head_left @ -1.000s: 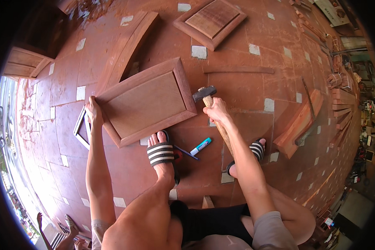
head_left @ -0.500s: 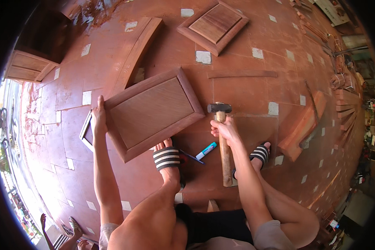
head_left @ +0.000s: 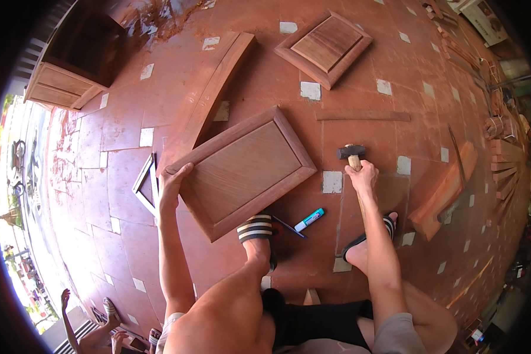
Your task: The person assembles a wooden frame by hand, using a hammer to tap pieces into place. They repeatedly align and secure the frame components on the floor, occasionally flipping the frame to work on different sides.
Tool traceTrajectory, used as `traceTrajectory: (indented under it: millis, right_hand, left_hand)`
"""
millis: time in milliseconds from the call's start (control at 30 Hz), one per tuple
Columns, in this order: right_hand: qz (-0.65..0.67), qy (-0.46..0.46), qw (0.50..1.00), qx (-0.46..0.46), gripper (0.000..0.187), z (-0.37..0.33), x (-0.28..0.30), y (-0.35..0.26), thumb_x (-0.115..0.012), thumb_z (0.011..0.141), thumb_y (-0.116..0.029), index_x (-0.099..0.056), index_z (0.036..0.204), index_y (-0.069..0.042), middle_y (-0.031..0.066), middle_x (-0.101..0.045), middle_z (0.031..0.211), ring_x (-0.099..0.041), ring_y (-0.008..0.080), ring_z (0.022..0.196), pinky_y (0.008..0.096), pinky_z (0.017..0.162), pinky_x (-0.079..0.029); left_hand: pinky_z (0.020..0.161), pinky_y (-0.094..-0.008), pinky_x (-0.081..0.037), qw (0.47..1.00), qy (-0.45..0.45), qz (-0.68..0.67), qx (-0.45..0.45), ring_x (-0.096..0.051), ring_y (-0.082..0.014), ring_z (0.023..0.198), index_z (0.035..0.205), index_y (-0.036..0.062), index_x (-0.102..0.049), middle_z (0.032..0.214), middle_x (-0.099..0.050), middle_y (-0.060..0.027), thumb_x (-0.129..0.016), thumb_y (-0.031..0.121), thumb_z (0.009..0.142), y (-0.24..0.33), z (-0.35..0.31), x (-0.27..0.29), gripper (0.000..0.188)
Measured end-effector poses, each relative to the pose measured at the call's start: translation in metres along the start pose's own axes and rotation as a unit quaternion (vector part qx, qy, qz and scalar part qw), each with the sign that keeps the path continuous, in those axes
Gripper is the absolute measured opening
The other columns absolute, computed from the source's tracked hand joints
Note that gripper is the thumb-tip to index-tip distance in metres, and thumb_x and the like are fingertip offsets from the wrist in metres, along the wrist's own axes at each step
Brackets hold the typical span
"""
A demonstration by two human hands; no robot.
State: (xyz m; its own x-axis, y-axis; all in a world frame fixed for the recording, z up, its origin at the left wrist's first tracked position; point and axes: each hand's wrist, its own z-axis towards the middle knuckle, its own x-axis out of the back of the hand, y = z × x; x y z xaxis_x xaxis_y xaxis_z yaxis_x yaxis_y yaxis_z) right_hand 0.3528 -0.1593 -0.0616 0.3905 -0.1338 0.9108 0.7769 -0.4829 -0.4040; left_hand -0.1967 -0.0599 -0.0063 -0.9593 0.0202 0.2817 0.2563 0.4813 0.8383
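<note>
While the left hand clamps a wooden panel's edge, the outstretched right hand encircles a hammer.

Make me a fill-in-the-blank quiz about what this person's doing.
The hand holding the framed wooden panel is the ____ one.
The right hand grips a dark-headed ____ by its wooden handle.
The sandals are black with ____ stripes.
Another framed panel lies on the tiled ____.

Missing words: left; hammer; white; floor.
</note>
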Motion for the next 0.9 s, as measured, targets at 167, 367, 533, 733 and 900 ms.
traceTrajectory:
  millis: [167, 367, 533, 733, 900]
  right_hand:
    - [0.11, 0.125, 0.986, -0.016, 0.027, -0.059, -0.015, -0.041, -0.079, 0.087, -0.02, -0.072, 0.107, -0.005, 0.0161, -0.071, 0.099, -0.067, 0.0345, 0.087, 0.0462, 0.082, -0.055]
    - [0.238, 0.017, 0.971, -0.027, 0.04, -0.121, -0.063, -0.102, -0.081, 0.086, -0.022, -0.069, 0.117, 0.001, 0.0137, -0.069, 0.105, -0.064, 0.0208, 0.08, 0.036, 0.074, -0.055]
    - [0.457, -0.186, 0.828, -0.266, 0.051, -0.154, -0.067, -0.131, -0.08, 0.094, -0.034, -0.063, 0.125, 0.002, 0.0094, -0.071, 0.104, -0.069, 0.0206, 0.085, 0.0355, 0.075, -0.057]
    - [0.626, -0.315, 0.606, -0.375, 0.043, -0.16, -0.079, -0.163, -0.082, 0.094, -0.034, -0.064, 0.123, -0.007, 0.0035, -0.067, 0.113, -0.061, 0.0171, 0.105, 0.0361, 0.092, -0.051]
    - [0.692, -0.249, 0.529, -0.424, 0.033, -0.155, -0.083, -0.171, -0.083, 0.093, -0.033, -0.068, 0.11, -0.009, 0.0018, -0.069, 0.101, -0.062, 0.0138, 0.088, 0.0319, 0.079, -0.053]
  left_hand:
    - [0.103, -0.0373, -0.046, 0.982, 0.155, 0.097, 0.038, -0.06, -0.024, 0.118, 0.128, -0.003, -0.063, 0.121, -0.067, -0.0185, -0.062, 0.07, 0.096, -0.008, 0.002, -0.007, 0.08]
    - [0.1, -0.039, -0.048, 0.975, 0.207, -0.064, 0.04, -0.06, -0.0236, 0.113, 0.13, -0.0039, -0.064, 0.124, -0.066, -0.0166, -0.058, 0.069, 0.099, -0.017, 0.0, -0.012, 0.079]
    - [0.102, -0.0407, -0.049, 0.967, 0.197, -0.129, 0.1, -0.061, -0.0245, 0.117, 0.133, -0.0045, -0.064, 0.129, -0.065, -0.0177, -0.055, 0.066, 0.102, -0.016, -0.002, -0.015, 0.078]
    - [0.112, -0.0407, -0.045, 0.969, 0.169, -0.138, 0.117, -0.055, -0.0273, 0.135, 0.155, -0.002, -0.046, 0.151, -0.055, -0.0191, -0.056, 0.064, 0.102, -0.008, -0.009, -0.018, 0.085]
    - [0.112, -0.04, -0.046, 0.969, 0.17, -0.13, 0.121, -0.055, -0.0267, 0.135, 0.155, -0.0018, -0.046, 0.15, -0.055, -0.0194, -0.055, 0.064, 0.103, -0.008, -0.009, -0.018, 0.085]
